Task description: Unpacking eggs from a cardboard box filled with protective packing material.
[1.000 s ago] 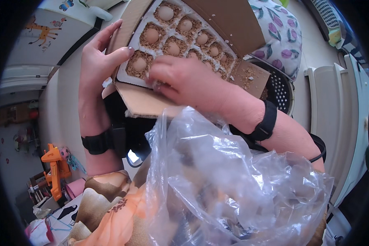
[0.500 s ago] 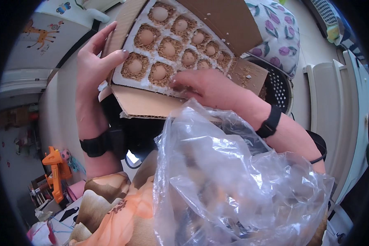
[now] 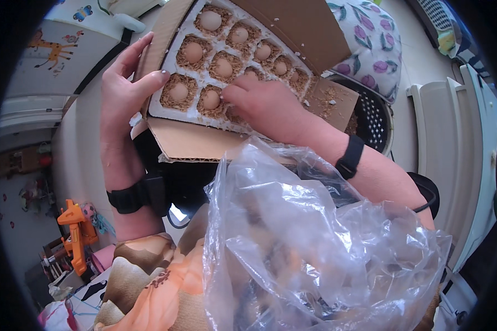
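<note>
Carton wall (image 3: pixel 161 41) gripped at nine o'clock by left hand (image 3: pixel 128 88); right hand (image 3: pixel 270 107) curled over tray's (image 3: pixel 189 114) five o'clock edge, grip unclear; open room between.

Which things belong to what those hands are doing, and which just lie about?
Seemingly in use:
Cardboard box, left hand at its edge
White tray, right hand over it
Eggs bedded in shavings

Seemingly lying about:
Floral cushion
Orange object
Clear plastic bag (role unclear)

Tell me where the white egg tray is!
In the head view, the white egg tray is at upper centre, in the open brown cardboard box, partly behind the right hand.
</note>
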A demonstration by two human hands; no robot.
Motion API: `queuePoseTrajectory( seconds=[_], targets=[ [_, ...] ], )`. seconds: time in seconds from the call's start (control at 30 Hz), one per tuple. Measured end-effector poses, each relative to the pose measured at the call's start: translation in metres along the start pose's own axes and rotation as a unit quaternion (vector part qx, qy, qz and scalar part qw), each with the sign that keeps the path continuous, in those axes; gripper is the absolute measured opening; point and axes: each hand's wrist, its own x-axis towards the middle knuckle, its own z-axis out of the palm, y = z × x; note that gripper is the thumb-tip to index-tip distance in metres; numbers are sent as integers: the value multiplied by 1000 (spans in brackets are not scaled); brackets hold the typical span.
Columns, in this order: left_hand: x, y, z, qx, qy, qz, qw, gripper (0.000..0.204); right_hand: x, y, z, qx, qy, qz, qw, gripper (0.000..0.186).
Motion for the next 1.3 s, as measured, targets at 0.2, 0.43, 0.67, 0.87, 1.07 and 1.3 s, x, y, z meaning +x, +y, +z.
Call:
queuePoseTrajectory(
  seconds=[0.2, 0.43, 0.67, 0.87, 1.07, 1.3],
  targets=[
    [-3, 0, 1, -3, 6, 3, 1000, 70, -10, 5, -13, 0, -23, 19, 1000, 24],
    [-1, 2, 1, 10, 2, 0, 1000, 71, 12, 0, -10, 92, 86, 44, 991, 17],
    [0, 1, 3, 5, 8, -4, 1000, 73, 26, -7, -3, 46, 63, 100, 992, 19],
    [-1, 1, 5, 26, 9, 12, 1000, 74, 9, -10, 9, 69, 73, 96, 990, 16],
    [-9, 11, 8, 29, 23, -16, 999, 76, 6, 1, -11, 78, 89, 73, 990, 19],
    [-9, 13, 12, 26, 23, -4, 999, 77, 3, 6, -5, 29, 5, 21, 999, 22]
  ],
)
